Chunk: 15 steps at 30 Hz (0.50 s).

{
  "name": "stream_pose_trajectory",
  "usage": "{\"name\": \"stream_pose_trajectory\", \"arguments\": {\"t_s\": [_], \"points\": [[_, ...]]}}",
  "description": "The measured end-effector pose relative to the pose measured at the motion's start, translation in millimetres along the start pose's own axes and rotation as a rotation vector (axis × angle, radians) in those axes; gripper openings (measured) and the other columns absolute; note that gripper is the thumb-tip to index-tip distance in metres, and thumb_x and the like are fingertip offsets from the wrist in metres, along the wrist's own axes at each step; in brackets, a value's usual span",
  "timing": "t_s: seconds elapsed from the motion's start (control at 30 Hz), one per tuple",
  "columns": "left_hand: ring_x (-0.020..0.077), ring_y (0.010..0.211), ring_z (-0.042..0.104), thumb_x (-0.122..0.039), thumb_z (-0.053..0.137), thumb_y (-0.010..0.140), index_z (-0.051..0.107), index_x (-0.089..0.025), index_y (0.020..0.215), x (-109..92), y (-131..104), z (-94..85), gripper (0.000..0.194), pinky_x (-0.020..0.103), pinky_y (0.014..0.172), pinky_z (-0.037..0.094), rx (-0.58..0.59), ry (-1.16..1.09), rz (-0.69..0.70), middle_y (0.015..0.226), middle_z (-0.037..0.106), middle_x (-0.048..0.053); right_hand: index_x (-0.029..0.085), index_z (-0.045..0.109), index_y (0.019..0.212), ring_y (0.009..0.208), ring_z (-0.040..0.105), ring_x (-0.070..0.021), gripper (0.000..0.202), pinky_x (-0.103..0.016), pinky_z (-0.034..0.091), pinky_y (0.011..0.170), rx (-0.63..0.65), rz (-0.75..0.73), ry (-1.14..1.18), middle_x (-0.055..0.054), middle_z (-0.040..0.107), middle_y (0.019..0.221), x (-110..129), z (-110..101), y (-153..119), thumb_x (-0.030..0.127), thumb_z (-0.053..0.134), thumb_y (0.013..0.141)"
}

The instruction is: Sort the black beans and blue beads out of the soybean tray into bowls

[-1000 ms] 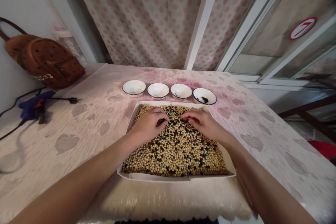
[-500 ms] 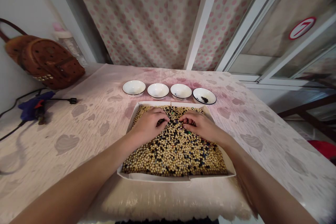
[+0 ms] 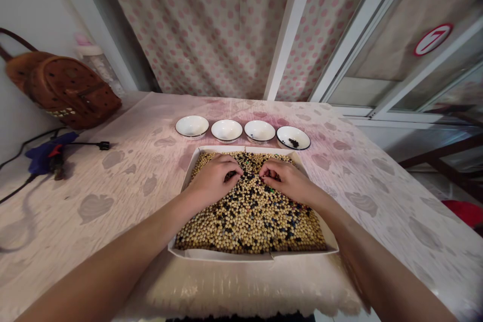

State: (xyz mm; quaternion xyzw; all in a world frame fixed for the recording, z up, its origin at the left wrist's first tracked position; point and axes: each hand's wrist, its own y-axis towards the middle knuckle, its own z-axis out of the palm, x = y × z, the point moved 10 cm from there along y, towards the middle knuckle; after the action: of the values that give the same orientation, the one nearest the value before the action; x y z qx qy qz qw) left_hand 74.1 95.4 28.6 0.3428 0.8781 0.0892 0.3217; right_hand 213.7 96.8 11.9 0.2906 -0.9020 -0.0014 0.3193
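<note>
Beneath our left hand point(image 3: 215, 178) and right hand point(image 3: 289, 178), a shallow box point(image 3: 222, 255) of mixed grains point(image 3: 245, 224)

Right below our fingertips point(image 3: 237, 170) lie the grains, filling the box from wall to wall: mostly round and pale tan, with dark ones scattered thickly between our hands and nearer to us, plus a few coloured flecks. Both hands are half curled, thumbs drawn close to the forefingers, which suits pieces so small; whether either pinch has hold of a grain we cannot tell. The hands turn toward each other, likely so that both can share one patch.

Around our grip, low white walls look like folded card and probably stop round pieces rolling away. Just beyond it stand four dark-rimmed bowls point(image 3: 227, 130) in a row, glossy and white, seemingly set within reach. The rightmost bowl point(image 3: 284, 136) holds a small dark cluster point(image 3: 294, 143). Under everything, the pinkish tablecloth point(image 3: 132, 176) carries grey fruit-like prints.
</note>
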Motion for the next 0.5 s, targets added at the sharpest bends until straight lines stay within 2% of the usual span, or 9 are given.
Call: {"name": "stream_pose_trajectory", "arguments": {"t_s": [0.23,0.5], "points": [[0.0209,0.099,0.061,-0.014,0.060,0.088,0.071,-0.023,0.092,0.9,0.0,0.3,0.015,0.041,0.092,0.051,-0.003,-0.002,-0.003,0.100,0.069,0.003,0.022,0.065,0.093,0.078,0.056,-0.0155,0.009,-0.029,0.044,0.071,0.005,-0.012,-0.012,-0.001,0.060,0.086,1.1,0.4,-0.1,0.018,0.061,0.086],[0.0210,0.100,0.060,-0.014,0.060,0.088,0.072,-0.022,0.092,1.7,-0.2,1.2,0.014,0.041,0.093,0.050,0.003,-0.005,-0.008,0.100,0.069,0.004,0.022,0.063,0.086,0.074,0.054,-0.0135,0.007,-0.027,0.041,0.067,0.025,-0.020,0.012,-0.001,0.059,0.085,0.5,3.6,0.6,0.017,0.058,0.089]]}}
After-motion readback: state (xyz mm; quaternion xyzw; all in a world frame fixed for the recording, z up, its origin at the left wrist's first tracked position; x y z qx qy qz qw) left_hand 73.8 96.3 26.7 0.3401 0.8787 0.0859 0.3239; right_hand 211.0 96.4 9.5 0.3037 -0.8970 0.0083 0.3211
